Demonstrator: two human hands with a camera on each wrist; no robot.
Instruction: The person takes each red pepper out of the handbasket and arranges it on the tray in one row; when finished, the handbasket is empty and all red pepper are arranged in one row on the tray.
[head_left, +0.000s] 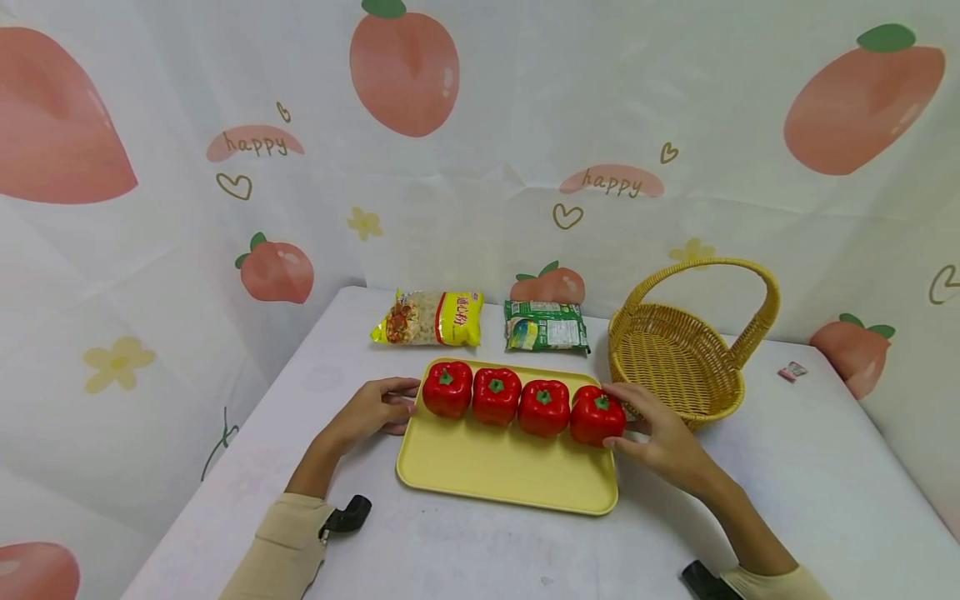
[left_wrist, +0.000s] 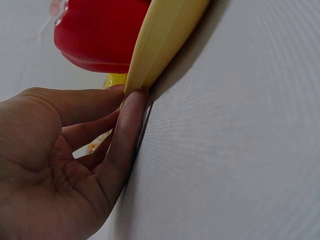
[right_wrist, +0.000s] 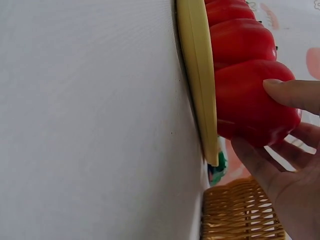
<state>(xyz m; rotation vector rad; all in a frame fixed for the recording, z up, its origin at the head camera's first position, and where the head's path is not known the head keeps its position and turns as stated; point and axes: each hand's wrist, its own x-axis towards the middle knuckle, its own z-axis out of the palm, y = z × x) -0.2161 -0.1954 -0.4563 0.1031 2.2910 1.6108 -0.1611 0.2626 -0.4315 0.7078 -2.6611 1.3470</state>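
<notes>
A yellow tray (head_left: 502, 479) lies on the table with several red bell peppers in a row along its far side. At the tray's left rim, my left hand (head_left: 372, 410) pinches the edge between thumb and fingers, which the left wrist view shows close up beside the leftmost pepper (left_wrist: 100, 35). My right hand (head_left: 667, 437) is around the rightmost red bell pepper (head_left: 595, 419), thumb on the near side and fingers on the far side. In the right wrist view that pepper (right_wrist: 250, 100) sits at the tray's end, its neighbours behind it.
A yellow wicker basket (head_left: 671, 367) with a tall handle stands right of the tray, close to my right hand. Behind the tray lie a yellow food bag (head_left: 459, 319) and a green packet (head_left: 546, 327). Small pinkish packets (head_left: 791, 372) lie at the far right.
</notes>
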